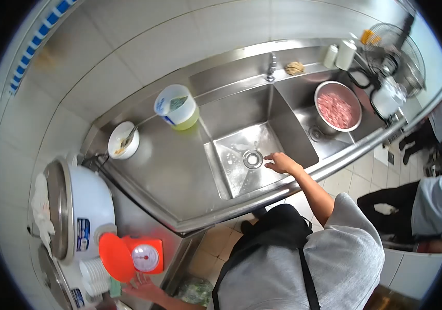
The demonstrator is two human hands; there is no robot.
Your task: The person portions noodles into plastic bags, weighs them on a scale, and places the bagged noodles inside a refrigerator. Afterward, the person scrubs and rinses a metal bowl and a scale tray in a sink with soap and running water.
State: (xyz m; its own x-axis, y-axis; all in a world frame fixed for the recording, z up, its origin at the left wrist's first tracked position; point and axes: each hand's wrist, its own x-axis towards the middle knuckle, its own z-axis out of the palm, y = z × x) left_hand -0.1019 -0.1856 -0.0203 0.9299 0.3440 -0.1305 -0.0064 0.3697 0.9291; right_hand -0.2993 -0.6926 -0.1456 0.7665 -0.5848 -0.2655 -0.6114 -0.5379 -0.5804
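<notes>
My right hand [281, 163] reaches over the middle sink basin [293, 132], beside the round drain [253, 159]. Its fingers are stretched apart and nothing shows in them. At the lower left, my left hand [141, 287] is spread open close below the orange pan [115, 257] of a kitchen scale [146, 256]; whether it touches the pan I cannot tell. The scale's dial faces up toward me. Stacked white dishes [96, 276] stand left of that hand. In the right basin sits a metal pot [358, 106] of pink raw meat pieces [336, 109].
On the left drainboard [169, 170] stand a translucent tub [183, 123] with yellowish liquid and a white bowl [130, 148] with a utensil. A large rice cooker [91, 206] is at left. White bottles [345, 55] line the back right. Another person [435, 206] is at far right.
</notes>
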